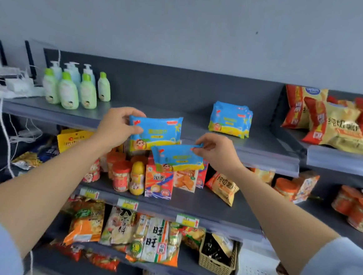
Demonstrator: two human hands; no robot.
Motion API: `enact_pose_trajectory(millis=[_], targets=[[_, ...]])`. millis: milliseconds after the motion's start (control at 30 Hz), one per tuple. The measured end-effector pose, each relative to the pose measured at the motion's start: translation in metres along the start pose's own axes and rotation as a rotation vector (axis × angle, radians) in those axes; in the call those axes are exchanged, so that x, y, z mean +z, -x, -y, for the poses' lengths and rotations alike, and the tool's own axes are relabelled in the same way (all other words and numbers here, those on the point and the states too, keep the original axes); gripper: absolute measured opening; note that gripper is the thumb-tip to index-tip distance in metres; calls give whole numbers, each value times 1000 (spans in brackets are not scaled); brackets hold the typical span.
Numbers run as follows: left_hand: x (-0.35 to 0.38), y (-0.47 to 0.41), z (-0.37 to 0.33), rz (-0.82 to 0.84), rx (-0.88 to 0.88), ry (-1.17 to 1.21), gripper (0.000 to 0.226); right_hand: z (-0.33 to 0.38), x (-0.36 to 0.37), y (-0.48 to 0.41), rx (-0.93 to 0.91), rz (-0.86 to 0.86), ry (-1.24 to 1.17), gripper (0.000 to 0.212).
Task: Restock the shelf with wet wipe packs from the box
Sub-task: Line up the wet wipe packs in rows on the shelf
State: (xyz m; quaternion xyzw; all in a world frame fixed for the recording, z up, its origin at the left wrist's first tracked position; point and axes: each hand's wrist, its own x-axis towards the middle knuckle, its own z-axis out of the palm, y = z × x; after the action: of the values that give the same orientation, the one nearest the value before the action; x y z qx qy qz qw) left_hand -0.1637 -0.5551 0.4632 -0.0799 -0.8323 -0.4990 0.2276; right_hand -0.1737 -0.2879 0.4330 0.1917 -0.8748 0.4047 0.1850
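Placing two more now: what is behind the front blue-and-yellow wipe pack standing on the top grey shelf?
Behind that front blue-and-yellow wipe pack, edges of matching packs show; how many is hidden. Dark grey back panel beyond.

Soft even light, slightly blurred, wide-angle edge distortion.

The grey top shelf point(196, 116) bears green-capped bottles point(76, 86) at its left and 1 stack of wet wipe packs point(229, 120) toward its right.
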Motion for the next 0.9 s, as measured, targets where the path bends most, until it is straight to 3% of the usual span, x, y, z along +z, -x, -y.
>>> enact_pose_trajectory(millis=[167, 433, 900], targets=[[0, -61, -10, -180, 76, 27, 31, -2, -9, -65, -54, -77, -55, 12], [10, -149, 0, -277, 109, 76, 38, -29, -8, -159, -22, -86, 12, 11], [18, -248, 63, -276, 29, 124, 35, -66, 42, -269, 167, -98, 236, 16]])
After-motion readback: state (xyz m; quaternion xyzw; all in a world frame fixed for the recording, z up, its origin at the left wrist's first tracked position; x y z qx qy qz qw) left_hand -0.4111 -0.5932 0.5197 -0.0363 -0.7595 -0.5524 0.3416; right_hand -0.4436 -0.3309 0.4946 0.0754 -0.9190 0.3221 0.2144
